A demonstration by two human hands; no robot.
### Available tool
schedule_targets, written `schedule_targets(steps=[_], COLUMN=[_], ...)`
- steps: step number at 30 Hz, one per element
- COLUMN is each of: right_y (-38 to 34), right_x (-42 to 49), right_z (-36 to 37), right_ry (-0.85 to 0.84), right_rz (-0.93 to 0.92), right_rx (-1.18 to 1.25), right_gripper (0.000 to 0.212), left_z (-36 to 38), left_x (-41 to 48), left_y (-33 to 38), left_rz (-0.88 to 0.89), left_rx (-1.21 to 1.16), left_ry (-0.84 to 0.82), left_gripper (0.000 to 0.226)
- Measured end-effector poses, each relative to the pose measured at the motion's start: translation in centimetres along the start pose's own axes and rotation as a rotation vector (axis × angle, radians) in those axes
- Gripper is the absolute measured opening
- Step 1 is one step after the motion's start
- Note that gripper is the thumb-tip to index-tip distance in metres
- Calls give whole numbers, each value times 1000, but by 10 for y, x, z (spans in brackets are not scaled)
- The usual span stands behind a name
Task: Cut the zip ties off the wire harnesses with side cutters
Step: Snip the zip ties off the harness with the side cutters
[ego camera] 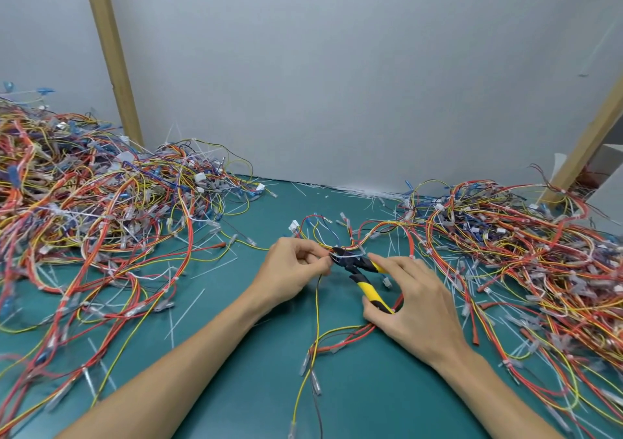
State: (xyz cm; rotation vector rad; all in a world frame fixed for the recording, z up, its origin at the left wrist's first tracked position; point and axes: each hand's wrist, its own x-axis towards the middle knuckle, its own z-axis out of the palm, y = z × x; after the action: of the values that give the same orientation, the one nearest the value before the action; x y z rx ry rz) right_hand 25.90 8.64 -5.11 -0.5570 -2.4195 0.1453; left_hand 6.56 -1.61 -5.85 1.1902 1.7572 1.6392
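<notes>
no readable text, labels, brands or numbers on anything in view

Wire heap (84,182) left, wire heap (526,246) right, harness (340,236) between, on table (242,354)

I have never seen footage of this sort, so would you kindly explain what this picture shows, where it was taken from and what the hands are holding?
There is no machine here: a person works with bare hands. The single picture comes from a camera worn on their head, looking down at a green mat. The left hand pinches a wire harness, a bundle of red, yellow and blue wires. The right hand holds yellow-handled side cutters, whose jaws sit at a white zip tie on that bundle. Many more tangled harnesses lie in a left pile and a right pile. Thin white zip tie offcuts are scattered over the mat. Behind are a grey wall and two wooden posts.
</notes>
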Motion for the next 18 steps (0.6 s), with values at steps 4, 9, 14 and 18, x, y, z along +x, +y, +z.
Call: schedule_targets(steps=[4, 9, 14, 18], right_y=[-1, -1, 8, 9], right_x=[-1, 0, 0, 1], right_z=[-2, -2, 3, 6], right_ry=[-19, -31, -96, -106], right_rz=[14, 10, -3, -12], right_rx=[15, 33, 82, 75], right_gripper=[56, 56, 57, 49], left_z=[-1, -4, -4, -7], left_x=[-1, -2, -4, -5], left_y=[2, 7, 9, 10], left_rz=[-5, -8, -24, -30], left_rx=[-24, -50, -81, -101], left_ry=[-23, -47, -39, -36], left_gripper=[33, 20, 19, 16])
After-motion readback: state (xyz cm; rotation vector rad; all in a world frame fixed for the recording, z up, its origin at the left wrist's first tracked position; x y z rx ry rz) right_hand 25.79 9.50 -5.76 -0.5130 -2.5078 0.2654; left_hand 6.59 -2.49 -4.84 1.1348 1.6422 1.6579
